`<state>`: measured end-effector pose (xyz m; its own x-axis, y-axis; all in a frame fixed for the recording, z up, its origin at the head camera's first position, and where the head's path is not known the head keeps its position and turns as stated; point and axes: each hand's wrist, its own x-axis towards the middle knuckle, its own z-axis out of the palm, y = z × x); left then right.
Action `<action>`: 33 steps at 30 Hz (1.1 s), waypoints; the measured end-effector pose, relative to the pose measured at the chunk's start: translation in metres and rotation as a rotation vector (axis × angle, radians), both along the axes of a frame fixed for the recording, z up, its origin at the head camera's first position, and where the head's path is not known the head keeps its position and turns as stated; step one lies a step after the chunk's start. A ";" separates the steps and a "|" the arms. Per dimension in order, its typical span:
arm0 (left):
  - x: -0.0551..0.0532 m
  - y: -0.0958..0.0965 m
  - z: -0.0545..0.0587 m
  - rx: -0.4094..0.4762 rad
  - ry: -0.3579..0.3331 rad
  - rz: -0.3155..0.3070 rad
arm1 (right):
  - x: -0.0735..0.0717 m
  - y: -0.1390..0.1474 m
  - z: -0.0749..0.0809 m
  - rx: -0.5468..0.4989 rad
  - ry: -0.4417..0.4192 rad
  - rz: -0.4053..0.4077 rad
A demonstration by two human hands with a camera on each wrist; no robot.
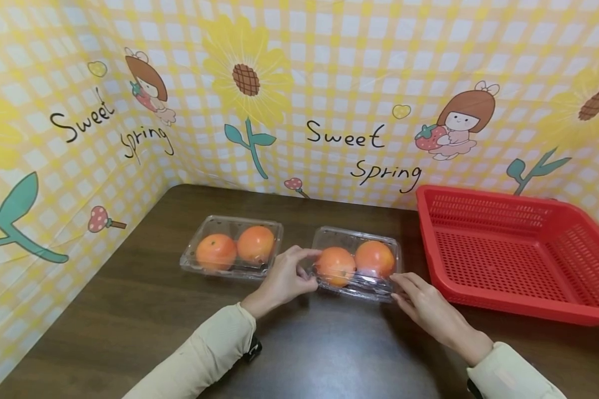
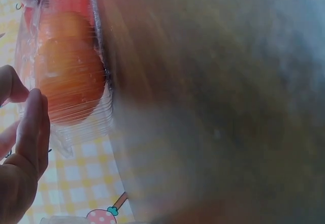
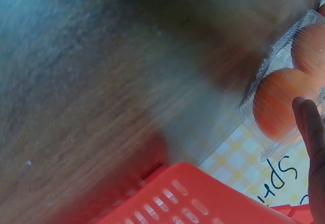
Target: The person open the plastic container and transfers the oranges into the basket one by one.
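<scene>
A clear plastic clamshell box (image 1: 359,235) with two orange fruits (image 1: 374,258) inside is between my hands, its lid down over the fruit. My left hand (image 1: 285,280) holds its left front corner, index finger along the lid's side and thumb lower down. At the right front corner, the fingertips and thumb of my right hand (image 1: 424,305) pinch the edge. The same box appears in the left wrist view with ribbed walls (image 2: 84,127) and in the right wrist view beside my fingers (image 3: 307,120). Whether its base touches the table cannot be told.
A second clear box (image 1: 229,223) with two orange fruits stands to the left on the dark wooden table (image 1: 130,332). On the right is a red perforated plastic basket (image 1: 429,244). Behind the table hangs a yellow checked cloth (image 1: 329,83) with printed sunflowers.
</scene>
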<state>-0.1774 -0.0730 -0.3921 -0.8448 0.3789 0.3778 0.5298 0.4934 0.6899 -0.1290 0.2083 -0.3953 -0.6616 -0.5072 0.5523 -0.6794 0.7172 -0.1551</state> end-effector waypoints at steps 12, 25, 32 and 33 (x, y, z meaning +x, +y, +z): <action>0.004 -0.005 -0.002 0.036 0.002 -0.012 | -0.004 0.000 0.001 -0.018 -0.023 0.005; 0.006 -0.006 -0.004 0.007 0.022 -0.046 | 0.003 -0.003 -0.006 -0.221 -0.065 -0.033; 0.005 -0.007 0.000 -0.021 0.028 -0.065 | 0.005 -0.004 -0.005 -0.270 -0.095 -0.095; 0.005 -0.007 0.001 -0.024 0.030 -0.068 | 0.004 -0.004 -0.005 -0.266 -0.084 -0.096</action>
